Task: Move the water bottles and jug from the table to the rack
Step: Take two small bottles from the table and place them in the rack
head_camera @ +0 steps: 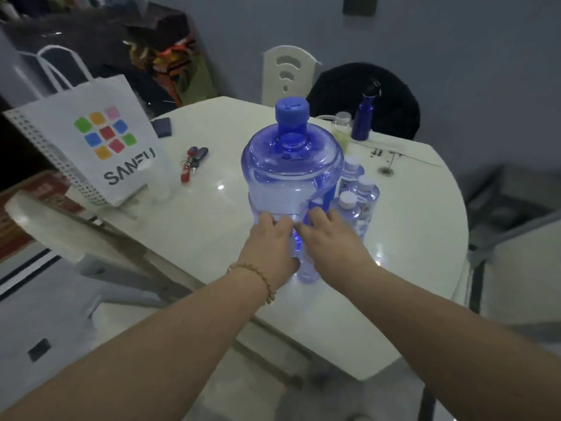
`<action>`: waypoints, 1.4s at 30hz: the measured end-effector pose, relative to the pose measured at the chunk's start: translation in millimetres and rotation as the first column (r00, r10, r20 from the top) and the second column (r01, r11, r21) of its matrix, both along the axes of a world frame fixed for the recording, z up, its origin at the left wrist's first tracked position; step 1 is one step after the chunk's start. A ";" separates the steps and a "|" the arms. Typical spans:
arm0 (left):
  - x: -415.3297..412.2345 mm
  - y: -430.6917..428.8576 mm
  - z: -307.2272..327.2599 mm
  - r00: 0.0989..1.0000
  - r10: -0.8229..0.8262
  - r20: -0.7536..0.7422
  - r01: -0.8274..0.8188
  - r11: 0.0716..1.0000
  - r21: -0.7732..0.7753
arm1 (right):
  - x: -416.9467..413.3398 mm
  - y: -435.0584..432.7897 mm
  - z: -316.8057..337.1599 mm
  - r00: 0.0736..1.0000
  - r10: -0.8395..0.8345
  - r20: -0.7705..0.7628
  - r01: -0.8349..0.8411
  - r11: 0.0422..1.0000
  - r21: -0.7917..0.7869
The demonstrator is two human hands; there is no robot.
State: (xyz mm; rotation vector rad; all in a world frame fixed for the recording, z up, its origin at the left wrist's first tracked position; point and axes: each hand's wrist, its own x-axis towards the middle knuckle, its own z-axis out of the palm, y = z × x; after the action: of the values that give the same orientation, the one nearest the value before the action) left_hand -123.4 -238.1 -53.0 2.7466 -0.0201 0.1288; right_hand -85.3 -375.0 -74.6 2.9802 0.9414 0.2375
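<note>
A large translucent blue water jug [288,177] with a blue cap stands upright in the middle of the white table [409,238]. My left hand [268,238], a bead bracelet at its wrist, lies against the jug's lower front. Beside it, my right hand [329,235] touches the jug with its fingertips by the blue side handle [318,205]. Three small clear water bottles [356,202] with white caps stand right behind the jug's right side. A dark blue metal bottle [362,117] and a clear jar [341,129] stand at the table's far edge.
A white paper bag [100,138] with coloured squares stands at the table's left, against a perforated white basket [39,141]. Keys [191,162] and a dark wallet [161,127] lie behind the jug. A white chair [288,74] and a black-draped chair [364,98] stand beyond the table.
</note>
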 end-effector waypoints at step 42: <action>-52.9 -56.2 -137.0 0.862 0.107 -0.496 -0.195 0.973 -0.128 | -92.8 -35.8 -119.5 0.811 -0.288 -0.510 0.390 0.915 0.102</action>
State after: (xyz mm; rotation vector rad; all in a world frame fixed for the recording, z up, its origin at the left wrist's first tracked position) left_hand -176.3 -294.3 -190.0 2.5232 0.3312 -0.5010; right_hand -178.1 -410.8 -194.2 3.3985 0.3741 -0.4767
